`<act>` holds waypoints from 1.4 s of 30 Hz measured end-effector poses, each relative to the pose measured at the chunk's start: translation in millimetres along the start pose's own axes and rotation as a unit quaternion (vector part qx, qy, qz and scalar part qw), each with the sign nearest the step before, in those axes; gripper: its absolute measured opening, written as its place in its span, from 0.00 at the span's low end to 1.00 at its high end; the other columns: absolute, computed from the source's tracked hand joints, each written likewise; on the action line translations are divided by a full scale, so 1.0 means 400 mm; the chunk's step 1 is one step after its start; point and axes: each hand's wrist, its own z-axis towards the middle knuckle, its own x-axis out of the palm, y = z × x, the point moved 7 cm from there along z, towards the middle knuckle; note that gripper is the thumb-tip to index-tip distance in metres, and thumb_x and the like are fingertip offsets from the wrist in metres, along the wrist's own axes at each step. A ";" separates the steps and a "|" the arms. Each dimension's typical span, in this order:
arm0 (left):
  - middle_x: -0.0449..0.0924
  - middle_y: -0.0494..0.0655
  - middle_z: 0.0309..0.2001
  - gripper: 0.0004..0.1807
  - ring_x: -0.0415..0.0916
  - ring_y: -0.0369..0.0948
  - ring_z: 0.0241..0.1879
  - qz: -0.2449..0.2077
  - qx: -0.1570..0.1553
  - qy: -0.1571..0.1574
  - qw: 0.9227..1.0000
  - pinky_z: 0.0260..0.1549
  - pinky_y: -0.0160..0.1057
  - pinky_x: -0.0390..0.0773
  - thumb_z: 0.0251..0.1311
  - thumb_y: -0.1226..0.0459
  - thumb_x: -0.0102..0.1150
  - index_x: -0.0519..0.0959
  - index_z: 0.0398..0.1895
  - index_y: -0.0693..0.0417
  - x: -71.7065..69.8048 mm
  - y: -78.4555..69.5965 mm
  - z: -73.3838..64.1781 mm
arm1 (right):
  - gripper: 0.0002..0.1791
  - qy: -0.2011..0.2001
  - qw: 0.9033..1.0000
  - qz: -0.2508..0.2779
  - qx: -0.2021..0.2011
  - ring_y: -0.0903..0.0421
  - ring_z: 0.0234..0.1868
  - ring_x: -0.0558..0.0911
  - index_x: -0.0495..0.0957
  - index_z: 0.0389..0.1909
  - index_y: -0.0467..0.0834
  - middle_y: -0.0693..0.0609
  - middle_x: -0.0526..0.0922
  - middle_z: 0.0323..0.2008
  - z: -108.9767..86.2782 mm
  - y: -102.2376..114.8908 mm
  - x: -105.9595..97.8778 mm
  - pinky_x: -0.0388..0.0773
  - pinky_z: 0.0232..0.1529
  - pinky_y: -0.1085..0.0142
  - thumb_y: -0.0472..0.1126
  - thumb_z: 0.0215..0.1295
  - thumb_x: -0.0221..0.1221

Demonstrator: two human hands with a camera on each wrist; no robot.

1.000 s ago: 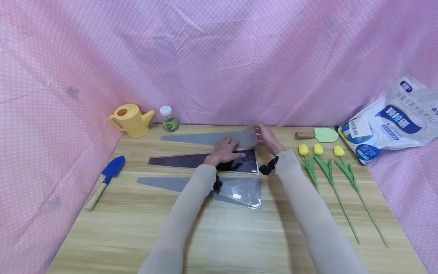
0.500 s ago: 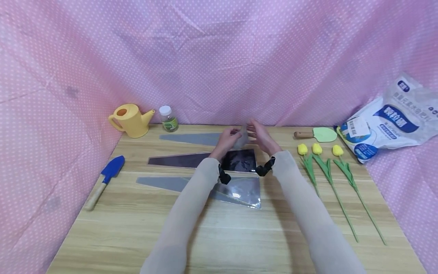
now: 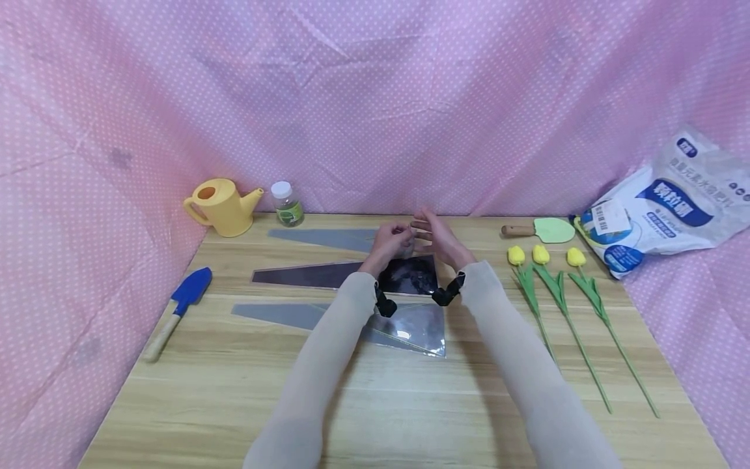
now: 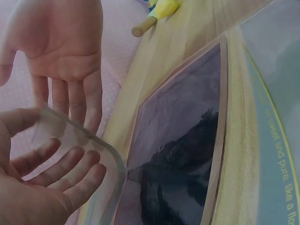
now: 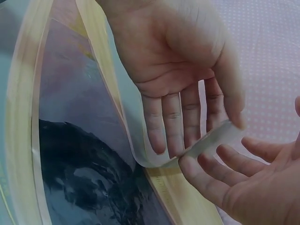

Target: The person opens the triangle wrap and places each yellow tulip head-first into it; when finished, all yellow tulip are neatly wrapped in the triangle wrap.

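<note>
A tapered grey translucent flower sleeve (image 3: pixel 325 238) lies farthest back, its wide right end bent up between my hands. My left hand (image 3: pixel 388 247) pinches the raised edge with curled fingers; in the left wrist view the film (image 4: pixel 110 157) curves away from them. My right hand (image 3: pixel 443 242) is on the other side of that edge, its fingers fairly straight against the film and its thumb near the corner in the right wrist view. Below my wrists lies a dark sleeve (image 3: pixel 410 276). Nearest me is another grey sleeve (image 3: pixel 410 326) with a yellow line.
A yellow watering can (image 3: pixel 225 207) and a white-capped jar (image 3: pixel 287 205) stand back left, above a blue trowel (image 3: pixel 190 290). On the right are a green trowel (image 3: pixel 553 230), yellow tulips (image 3: pixel 541 255) and a white bag (image 3: pixel 668 202). Pink cloth (image 3: pixel 375 117) hangs behind.
My left hand has risen from flat on the sleeves to the far sleeve's wide end and now pinches its edge. My right hand has shifted slightly left. The wide end is bent up and leftward.
</note>
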 end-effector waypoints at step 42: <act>0.80 0.41 0.21 0.11 0.80 0.36 0.22 -0.191 -0.131 -0.048 0.972 0.34 0.39 0.84 0.56 0.71 0.69 0.82 0.19 0.51 -0.027 0.055 -0.038 | 0.29 -0.076 0.995 0.035 0.045 0.46 0.55 0.79 0.57 0.74 0.38 0.35 0.69 0.67 0.018 -0.050 -0.007 0.84 0.53 0.55 0.47 0.79 0.44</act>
